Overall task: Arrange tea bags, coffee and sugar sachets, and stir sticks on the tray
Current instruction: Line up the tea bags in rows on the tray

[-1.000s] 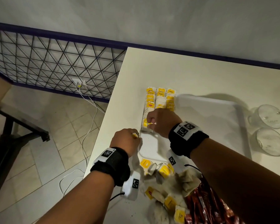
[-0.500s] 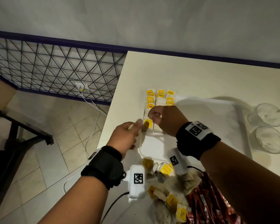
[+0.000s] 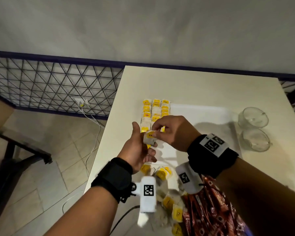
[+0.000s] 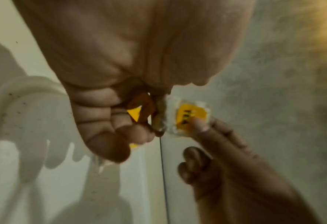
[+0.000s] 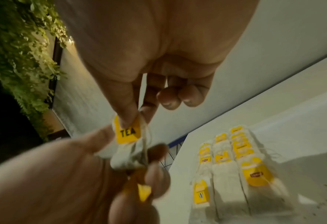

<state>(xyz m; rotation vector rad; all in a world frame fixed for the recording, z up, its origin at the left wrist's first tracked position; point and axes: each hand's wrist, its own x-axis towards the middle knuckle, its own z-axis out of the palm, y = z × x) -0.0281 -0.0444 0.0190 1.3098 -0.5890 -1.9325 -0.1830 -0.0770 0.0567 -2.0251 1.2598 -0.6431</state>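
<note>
Above the tray's left end, my left hand (image 3: 144, 145) grips a small bunch of tea bags (image 4: 137, 115) in its curled fingers. My right hand (image 3: 156, 131) pinches the yellow "TEA" tag of the top tea bag (image 5: 128, 134) between thumb and forefinger, right at the left hand's fingertips. That same bag (image 3: 149, 137) shows in the head view between both hands. Three rows of tea bags (image 3: 156, 109) lie on the white tray (image 3: 203, 116) at its far left end; they also show in the right wrist view (image 5: 235, 159).
A loose pile of tea bags (image 3: 162, 173) and red coffee sachets (image 3: 211, 210) lies on the table near me. Two glass cups (image 3: 253, 117) (image 3: 255, 139) stand right of the tray. The table's left edge (image 3: 107, 126) drops to a tiled floor.
My right hand has left the rows on the tray and come back to pinch a tea bag held by my left hand. The left hand has risen and turned thumb up.
</note>
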